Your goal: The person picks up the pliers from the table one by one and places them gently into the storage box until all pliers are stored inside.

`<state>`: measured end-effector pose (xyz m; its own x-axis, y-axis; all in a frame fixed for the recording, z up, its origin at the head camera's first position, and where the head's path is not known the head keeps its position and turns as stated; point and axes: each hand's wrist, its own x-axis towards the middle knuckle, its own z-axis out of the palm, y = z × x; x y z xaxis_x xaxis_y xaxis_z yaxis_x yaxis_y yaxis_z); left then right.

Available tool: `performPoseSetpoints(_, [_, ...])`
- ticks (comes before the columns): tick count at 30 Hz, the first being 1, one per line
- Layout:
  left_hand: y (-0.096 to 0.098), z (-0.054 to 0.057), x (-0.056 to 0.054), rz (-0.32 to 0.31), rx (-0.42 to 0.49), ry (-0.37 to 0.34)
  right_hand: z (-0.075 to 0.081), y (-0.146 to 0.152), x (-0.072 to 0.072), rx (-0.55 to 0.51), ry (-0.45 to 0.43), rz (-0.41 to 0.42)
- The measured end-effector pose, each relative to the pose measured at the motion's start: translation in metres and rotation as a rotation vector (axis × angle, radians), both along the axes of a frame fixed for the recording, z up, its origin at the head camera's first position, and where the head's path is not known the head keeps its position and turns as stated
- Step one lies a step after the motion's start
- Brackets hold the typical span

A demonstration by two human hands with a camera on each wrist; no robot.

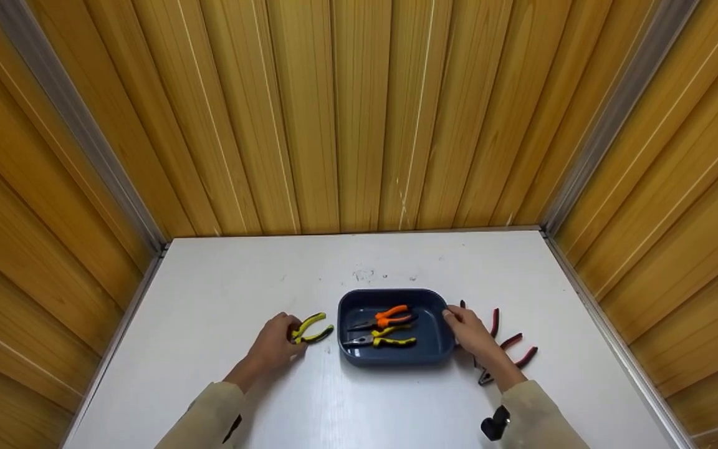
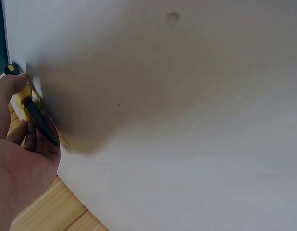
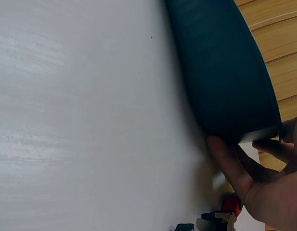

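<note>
My left hand (image 1: 277, 340) holds yellow-and-black pliers (image 1: 312, 319) by the head end, left of the tray; their spread handles point right, toward it. The fingers and thumb about these pliers (image 2: 39, 120) show in the left wrist view, while the jaws are hidden. My right hand (image 1: 476, 333) grips the right end of a dark blue tray (image 1: 396, 360), thumb at the rim and fingers against the outer wall, as the right wrist view of the tray (image 3: 220, 72) shows. Inside lie orange-and-black long-nose pliers (image 1: 386, 320) and yellow-and-black long-nose pliers (image 1: 384, 340).
Red-and-black pliers (image 1: 527, 357) lie on the white table (image 1: 222, 293) right of the tray, partly behind my right forearm. Another red-handled tool (image 1: 495, 321) lies just beyond, partly covered by that hand. Wood-patterned walls (image 1: 359, 125) enclose the table at the back and sides.
</note>
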<state>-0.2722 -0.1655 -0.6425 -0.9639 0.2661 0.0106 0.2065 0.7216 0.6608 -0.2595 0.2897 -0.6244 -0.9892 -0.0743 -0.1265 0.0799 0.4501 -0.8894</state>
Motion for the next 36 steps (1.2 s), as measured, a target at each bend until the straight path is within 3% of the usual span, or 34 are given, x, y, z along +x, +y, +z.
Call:
performPoseSetpoints(11, [-0.007, 0.012, -0.003, 0.011, 0.019, 0.001, 0.001, -0.001, 0.002, 0.002, -0.001, -0.007])
performPoseSetpoints(21, [-0.013, 0.022, -0.006, 0.024, 0.132, -0.001, 0.001, -0.001, 0.000, 0.004, -0.013, -0.012])
performPoseSetpoints(36, [0.000, 0.034, -0.009, 0.001, 0.215, 0.024, -0.001, -0.002, 0.000, 0.005, -0.019, -0.008])
